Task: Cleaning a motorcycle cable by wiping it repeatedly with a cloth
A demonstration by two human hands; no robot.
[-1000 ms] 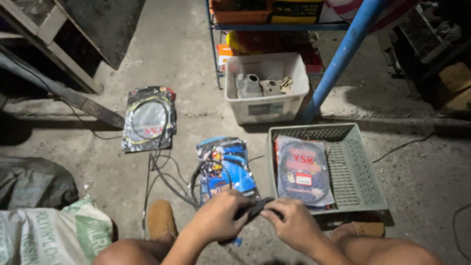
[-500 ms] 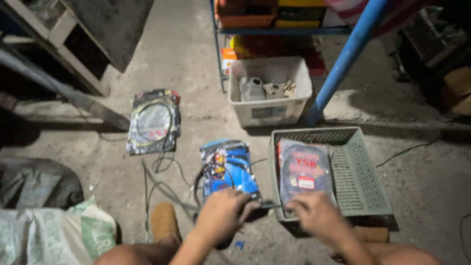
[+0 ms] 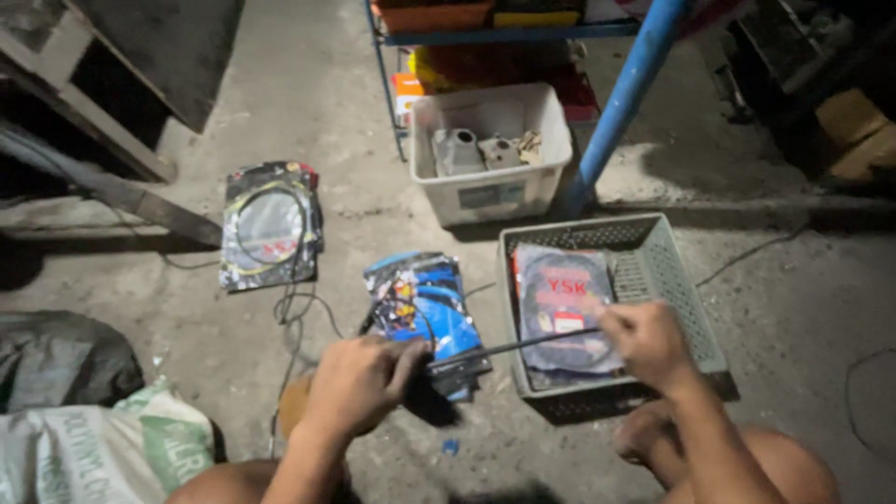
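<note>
At my far left a white and green sack (image 3: 103, 448) slumps on the floor (image 3: 308, 103), and beyond it lies a dark packet (image 3: 271, 224) with a coiled cable showing through. My left hand (image 3: 359, 383) is closed around the near end of a thin black cable (image 3: 523, 347), just over the blue packet (image 3: 425, 308) lying on the concrete. The cable runs taut across to my right hand (image 3: 646, 343), which pinches its far end above the grey basket (image 3: 672, 280). To do this well, I judge I should keep the pull even and the line straight, without kinking it, and hold it clear of the loose wires on the floor. The basket holds one flat packet (image 3: 560, 308) with a coiled cable inside it; the rest of its mesh bottom shows bare. Behind it the white tub (image 3: 495, 191) holds a couple of grey metal parts, too dim to tell apart, beside a blue post (image 3: 625, 93).
</note>
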